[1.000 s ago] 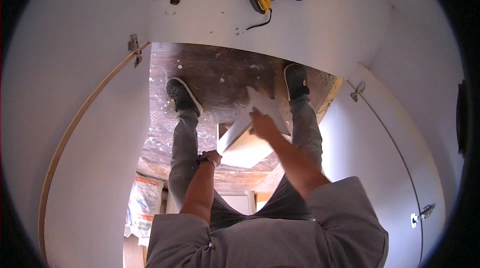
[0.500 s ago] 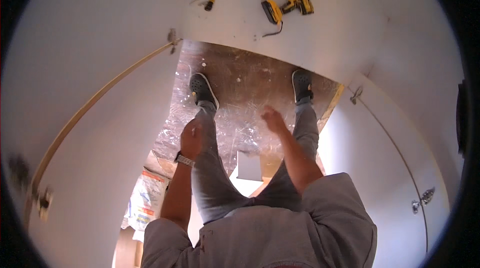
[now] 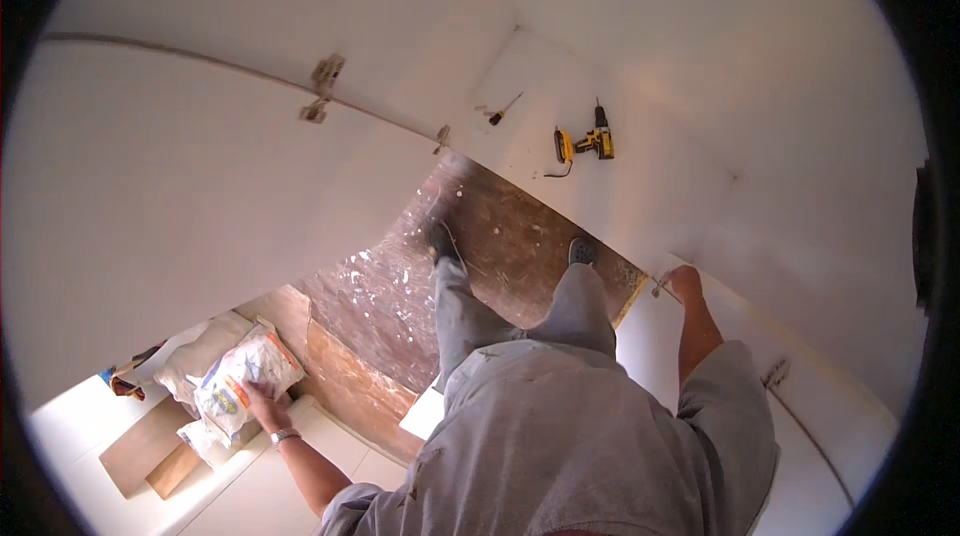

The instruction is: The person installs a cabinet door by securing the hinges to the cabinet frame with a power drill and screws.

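Observation:
My left hand (image 3: 265,408) is held out to the lower left with its fingers apart. It overlaps a white plastic sack (image 3: 265,364) with coloured print, and whether it touches the sack I cannot tell. To the right, my right hand (image 3: 686,283) is closed at the edge of the right cabinet door (image 3: 648,341). A metal hinge (image 3: 657,288) shows right beside its fingers. The fingertips are partly hidden there. The left cabinet door (image 3: 200,206) stands swung wide, with a metal hinge (image 3: 322,88) on its edge.
On the white cabinet floor lie a yellow-black cordless drill (image 3: 598,136), a yellow-black tape measure (image 3: 563,146) and a screwdriver (image 3: 502,112). Below is a scuffed, paint-spotted brown floor (image 3: 390,306). Wooden boards (image 3: 150,448) lie by the sack. Another hinge (image 3: 776,372) sits farther along the right door.
My body and view have turned. My left hand has moved out over the sack, and my right hand has gone from between my legs to the right door's edge.

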`<state>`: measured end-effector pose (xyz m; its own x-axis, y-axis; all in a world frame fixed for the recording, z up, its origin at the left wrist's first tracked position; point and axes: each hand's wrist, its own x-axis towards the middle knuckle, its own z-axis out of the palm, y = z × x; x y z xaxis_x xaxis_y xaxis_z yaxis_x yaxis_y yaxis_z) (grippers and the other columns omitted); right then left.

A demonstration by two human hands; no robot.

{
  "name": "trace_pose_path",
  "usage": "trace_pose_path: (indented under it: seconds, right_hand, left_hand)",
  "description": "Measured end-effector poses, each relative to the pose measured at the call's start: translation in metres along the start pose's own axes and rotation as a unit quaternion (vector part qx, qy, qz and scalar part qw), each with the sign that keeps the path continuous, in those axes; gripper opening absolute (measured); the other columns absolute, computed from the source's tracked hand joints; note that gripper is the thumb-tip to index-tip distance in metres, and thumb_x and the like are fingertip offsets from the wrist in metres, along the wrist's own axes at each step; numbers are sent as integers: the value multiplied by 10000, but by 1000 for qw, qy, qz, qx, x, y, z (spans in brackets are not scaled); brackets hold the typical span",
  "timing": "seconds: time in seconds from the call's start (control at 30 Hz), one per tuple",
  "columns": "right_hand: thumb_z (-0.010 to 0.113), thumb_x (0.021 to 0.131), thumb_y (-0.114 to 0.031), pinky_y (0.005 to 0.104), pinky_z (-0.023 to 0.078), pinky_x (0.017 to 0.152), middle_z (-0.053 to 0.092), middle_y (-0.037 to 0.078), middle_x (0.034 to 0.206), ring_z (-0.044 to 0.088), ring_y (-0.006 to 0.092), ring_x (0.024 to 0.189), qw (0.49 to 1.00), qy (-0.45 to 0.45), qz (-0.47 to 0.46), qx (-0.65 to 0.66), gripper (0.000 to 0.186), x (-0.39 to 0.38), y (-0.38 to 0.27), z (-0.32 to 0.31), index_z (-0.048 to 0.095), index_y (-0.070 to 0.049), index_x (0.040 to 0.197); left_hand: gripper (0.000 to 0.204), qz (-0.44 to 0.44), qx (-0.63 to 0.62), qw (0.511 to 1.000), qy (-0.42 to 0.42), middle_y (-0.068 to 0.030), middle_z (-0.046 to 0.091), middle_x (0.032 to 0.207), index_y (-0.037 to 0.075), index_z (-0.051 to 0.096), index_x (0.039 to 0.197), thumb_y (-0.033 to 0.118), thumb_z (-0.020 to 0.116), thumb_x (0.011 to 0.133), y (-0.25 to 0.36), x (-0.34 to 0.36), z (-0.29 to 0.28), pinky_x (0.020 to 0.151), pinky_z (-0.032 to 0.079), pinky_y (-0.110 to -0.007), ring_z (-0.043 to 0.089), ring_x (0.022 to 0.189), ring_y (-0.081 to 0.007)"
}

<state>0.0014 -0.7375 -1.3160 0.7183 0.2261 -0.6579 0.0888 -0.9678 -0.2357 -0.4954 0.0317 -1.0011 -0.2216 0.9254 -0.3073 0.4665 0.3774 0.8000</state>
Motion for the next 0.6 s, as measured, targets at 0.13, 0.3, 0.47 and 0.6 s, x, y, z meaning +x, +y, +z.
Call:
trace_pose_path:
  seconds: [0.13, 0.3, 0.47, 0.6]
  right_hand:
    - [578, 829, -309, 423, 498, 753, 657, 200, 800, 636, 355, 763, 989, 86, 9, 121, 338, -32, -31, -30, 674, 14, 804]
    - [664, 809, -249, 294, 478, 590, 638, 71, 670, 593, 142, 605, 909, 200, 41, 364, 262, -81, -117, -7, 656, 11, 845]
    - [644, 826, -283, 336, 490, 677, 663, 86, 749, 620, 192, 704, 956, 98, -49, 272, 249, -164, -193, 42, 670, -38, 864]
    - [566, 848, -348, 450, 490, 782, 659, 159, 933, 617, 346, 895, 988, 38, -84, 126, 291, -205, -177, 102, 672, -105, 968]
  left_hand:
    - [878, 220, -180, 958, -39, -158, 319, 1471, 6, 225, 1444, 672, 377, 893, 98, 26, -44, 1122, 143, -484, 250, 1386, -265]
    - [816, 330, -255, 907, -54, -115, 301, 1491, 61, 210, 1456, 656, 332, 911, 201, 40, 13, 1129, 137, -476, 246, 1395, -262]
    - [546, 291, -307, 871, -251, -91, 515, 1277, 39, 428, 1299, 471, 436, 965, 203, 56, 46, 1022, 319, -445, 483, 1166, -202]
    - [494, 523, -119, 838, -104, -105, 534, 1198, -31, 443, 1280, 320, 551, 950, 214, 14, 17, 889, 417, -286, 498, 1022, -171]
